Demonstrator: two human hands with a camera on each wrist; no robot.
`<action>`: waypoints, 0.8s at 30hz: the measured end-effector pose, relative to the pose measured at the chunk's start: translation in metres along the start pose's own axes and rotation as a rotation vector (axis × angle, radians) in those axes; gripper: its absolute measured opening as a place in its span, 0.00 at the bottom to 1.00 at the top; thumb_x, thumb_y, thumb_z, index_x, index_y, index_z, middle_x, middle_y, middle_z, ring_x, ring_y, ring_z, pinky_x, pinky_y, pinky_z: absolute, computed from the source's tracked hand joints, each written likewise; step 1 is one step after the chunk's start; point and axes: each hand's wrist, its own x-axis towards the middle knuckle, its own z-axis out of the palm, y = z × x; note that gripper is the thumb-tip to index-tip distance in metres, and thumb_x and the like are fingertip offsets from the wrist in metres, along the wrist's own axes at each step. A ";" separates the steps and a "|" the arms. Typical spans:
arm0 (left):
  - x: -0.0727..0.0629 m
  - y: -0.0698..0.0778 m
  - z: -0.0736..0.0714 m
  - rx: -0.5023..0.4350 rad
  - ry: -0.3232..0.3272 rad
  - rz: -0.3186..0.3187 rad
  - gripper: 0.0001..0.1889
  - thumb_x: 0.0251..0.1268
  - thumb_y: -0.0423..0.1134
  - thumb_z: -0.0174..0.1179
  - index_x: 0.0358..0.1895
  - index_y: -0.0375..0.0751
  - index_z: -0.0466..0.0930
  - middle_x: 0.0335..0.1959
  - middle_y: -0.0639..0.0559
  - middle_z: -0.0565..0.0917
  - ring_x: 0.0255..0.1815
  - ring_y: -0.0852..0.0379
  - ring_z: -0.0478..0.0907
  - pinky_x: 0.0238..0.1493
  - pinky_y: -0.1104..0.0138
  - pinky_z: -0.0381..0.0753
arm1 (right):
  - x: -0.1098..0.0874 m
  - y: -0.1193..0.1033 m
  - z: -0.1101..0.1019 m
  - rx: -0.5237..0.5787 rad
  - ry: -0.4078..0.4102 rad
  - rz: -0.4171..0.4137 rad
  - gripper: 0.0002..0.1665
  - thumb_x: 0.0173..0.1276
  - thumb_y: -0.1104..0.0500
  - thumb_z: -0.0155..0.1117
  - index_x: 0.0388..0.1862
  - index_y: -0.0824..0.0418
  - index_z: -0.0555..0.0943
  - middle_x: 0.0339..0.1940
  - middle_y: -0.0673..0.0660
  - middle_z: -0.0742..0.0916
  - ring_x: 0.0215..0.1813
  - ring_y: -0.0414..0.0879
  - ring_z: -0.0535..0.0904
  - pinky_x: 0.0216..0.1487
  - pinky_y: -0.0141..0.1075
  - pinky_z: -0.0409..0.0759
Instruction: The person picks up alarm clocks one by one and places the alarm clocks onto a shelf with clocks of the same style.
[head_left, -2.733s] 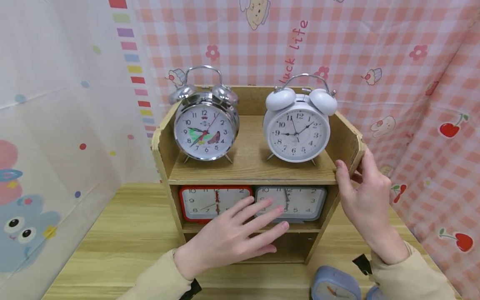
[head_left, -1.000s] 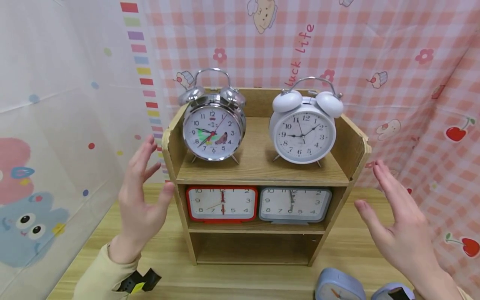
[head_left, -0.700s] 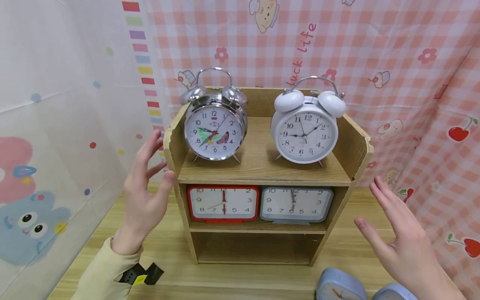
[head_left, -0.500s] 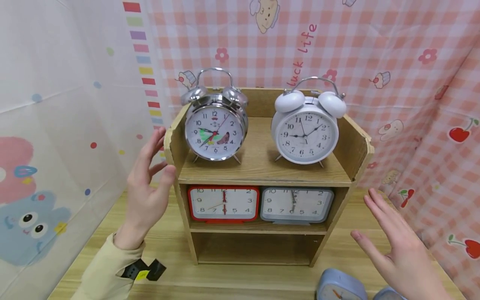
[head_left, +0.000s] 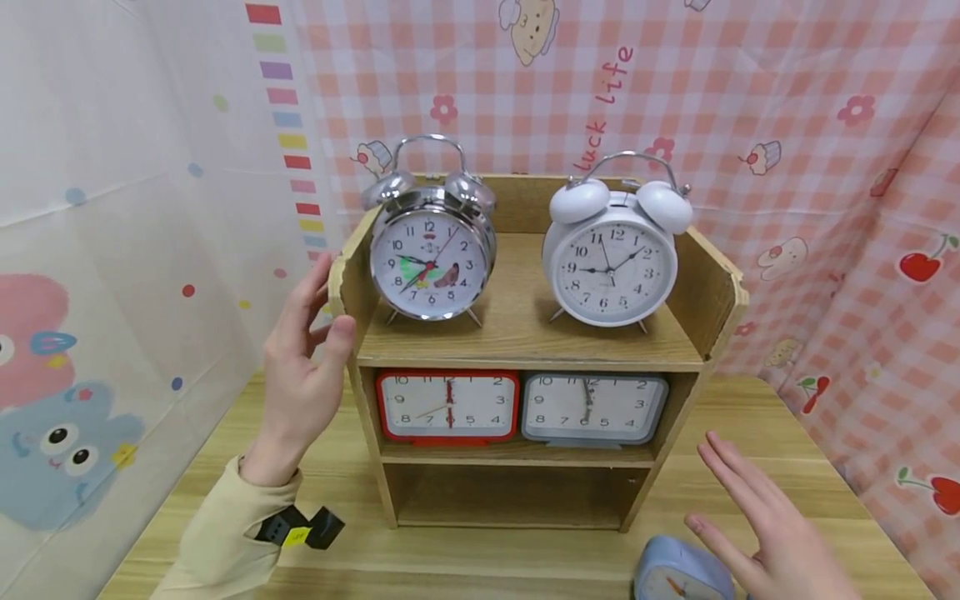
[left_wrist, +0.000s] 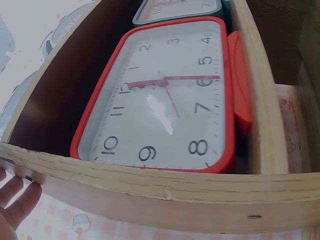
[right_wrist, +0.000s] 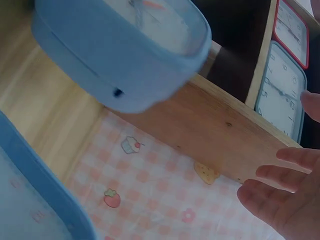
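1. Since half a second ago, the right hand (head_left: 776, 533) has dropped lower over the table (head_left: 510, 575), and the left hand (head_left: 300, 392) has shifted slightly inward, towards the wooden shelf (head_left: 517, 337).
2. Head view: the left hand is at the shelf's left side, fingers bent a little, thumb held apart. The right hand is near the blue clock (head_left: 681, 571), its visible fingers fairly straight and close together, its thumb spread away. The silver twin-bell clock (head_left: 431, 267) and white twin-bell clock (head_left: 611, 267) stand on the top board; the red clock (head_left: 448, 408) and grey clock (head_left: 595, 408) stand side by side on the level below.
3. Left wrist view: the left fingertips are at the outer face of the side panel; I cannot tell whether they touch it. The red clock lies just across the panel.
4. Right wrist view: the right fingers are slightly parted and pinch nothing. The blue clock is apart from them, and a blue-rimmed object (right_wrist: 35, 170) is partly in view.
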 end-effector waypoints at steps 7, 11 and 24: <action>0.007 -0.002 0.002 -0.028 0.028 0.039 0.32 0.81 0.57 0.53 0.73 0.34 0.74 0.72 0.54 0.80 0.66 0.68 0.79 0.47 0.84 0.81 | -0.013 0.005 0.014 -0.021 -0.022 -0.022 0.59 0.48 0.56 0.88 0.80 0.54 0.70 0.83 0.37 0.67 0.80 0.14 0.52 0.70 0.05 0.47; 0.012 -0.002 0.002 -0.045 0.039 0.058 0.32 0.80 0.58 0.52 0.69 0.32 0.77 0.68 0.67 0.81 0.67 0.65 0.79 0.42 0.84 0.79 | -0.019 0.008 0.021 -0.046 -0.032 -0.021 0.60 0.47 0.54 0.89 0.80 0.52 0.71 0.80 0.43 0.74 0.78 0.12 0.52 0.68 0.06 0.50; 0.016 -0.003 0.000 -0.017 0.021 0.038 0.29 0.82 0.57 0.52 0.68 0.37 0.79 0.68 0.62 0.81 0.56 0.68 0.77 0.22 0.81 0.65 | -0.038 0.016 0.037 -0.122 -0.065 0.030 0.54 0.41 0.47 0.91 0.72 0.47 0.80 0.66 0.52 0.87 0.71 0.13 0.62 0.61 0.06 0.59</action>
